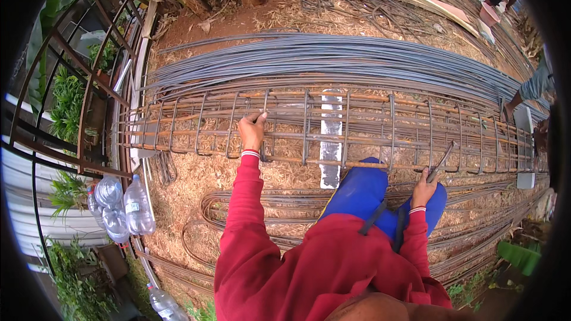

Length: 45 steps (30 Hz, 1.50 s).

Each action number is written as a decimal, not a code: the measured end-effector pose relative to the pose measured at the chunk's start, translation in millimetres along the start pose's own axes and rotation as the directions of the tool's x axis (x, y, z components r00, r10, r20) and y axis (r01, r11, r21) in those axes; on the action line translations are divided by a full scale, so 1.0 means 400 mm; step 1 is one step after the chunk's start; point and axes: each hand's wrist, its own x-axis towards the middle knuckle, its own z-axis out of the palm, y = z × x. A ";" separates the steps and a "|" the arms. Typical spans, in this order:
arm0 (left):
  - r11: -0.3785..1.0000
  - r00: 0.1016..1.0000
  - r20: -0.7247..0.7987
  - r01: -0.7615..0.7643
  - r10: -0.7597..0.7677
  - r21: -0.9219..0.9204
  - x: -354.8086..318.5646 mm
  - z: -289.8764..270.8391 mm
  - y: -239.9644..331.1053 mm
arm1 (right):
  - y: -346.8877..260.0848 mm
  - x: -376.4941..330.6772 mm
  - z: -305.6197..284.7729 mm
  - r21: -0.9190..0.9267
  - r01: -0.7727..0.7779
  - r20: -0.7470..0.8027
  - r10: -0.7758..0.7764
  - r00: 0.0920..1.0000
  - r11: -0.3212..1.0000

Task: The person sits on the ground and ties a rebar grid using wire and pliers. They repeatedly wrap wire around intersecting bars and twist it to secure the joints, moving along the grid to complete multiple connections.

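Observation:
A long rebar cage [369, 139] of rusty bars with square stirrups lies across in front of me. My left hand [252, 132] reaches over its left half, thumb and fingers pinched on an upright stirrup [266, 100]. Down at the near side of the cage, my right hand [423, 190] is closed round a dark, slim metal hand tool [442, 160], its far end pointing up and right over the bars. The tool looks like pincers, but its jaws are too small to make out. A white-and-black block [331, 172] supports the cage near its middle.
Behind the cage lies a thick bundle of grey rebar [333, 53]. Bent bars [238, 202] lie on the straw-covered ground by my knees. At left stand a metal railing [89, 77] and large plastic bottles [138, 205]. Another person's leg [526, 91] shows at far right.

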 end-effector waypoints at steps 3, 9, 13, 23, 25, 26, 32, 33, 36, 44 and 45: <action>1.000 0.999 -0.031 -0.025 0.025 0.002 0.019 0.011 -0.009 | -0.020 -0.012 -0.007 -0.030 -0.012 0.023 0.012 1.000 0.999; 0.967 0.987 -0.124 -0.069 0.102 0.244 0.005 0.019 0.014 | -0.042 -0.037 -0.014 0.037 0.062 -0.007 -0.062 0.998 0.997; 0.904 0.974 -0.179 -0.051 0.139 0.425 -0.021 0.039 0.046 | -0.055 -0.045 -0.011 0.053 0.053 -0.006 -0.053 0.999 0.997; 0.826 0.845 0.022 -0.527 0.534 0.197 -0.214 0.226 0.242 | -0.110 -0.086 -0.062 0.064 0.054 -0.083 -0.049 0.995 0.996; 0.859 0.873 0.122 -0.486 0.472 0.162 -0.234 0.283 0.296 | -0.112 -0.086 -0.068 0.104 0.066 -0.079 -0.058 0.995 0.992; 0.892 0.892 0.199 -0.434 0.406 0.128 -0.239 0.305 0.316 | -0.112 -0.083 -0.070 0.115 0.068 -0.089 -0.058 0.994 0.991; 0.963 0.947 0.232 -0.250 0.222 0.097 -0.228 0.345 0.335 | -0.114 -0.071 -0.084 0.064 0.060 -0.094 -0.053 0.994 0.996; 0.963 0.948 0.230 -0.248 0.218 0.109 -0.227 0.348 0.335 | -0.117 -0.068 -0.087 0.065 0.048 -0.091 -0.042 0.995 0.997; 0.953 0.951 0.216 -0.259 0.222 0.157 -0.229 0.346 0.344 | -0.127 -0.060 -0.092 0.029 -0.029 -0.053 0.030 0.998 0.999; 0.748 0.763 0.206 -0.644 0.613 0.161 -0.340 0.417 0.450 | -0.156 -0.029 -0.114 0.041 0.029 -0.065 -0.026 0.998 0.999; 0.684 0.685 0.203 -0.724 0.700 0.087 -0.364 0.452 0.473 | -0.160 -0.027 -0.119 0.049 0.019 -0.052 -0.017 0.999 0.999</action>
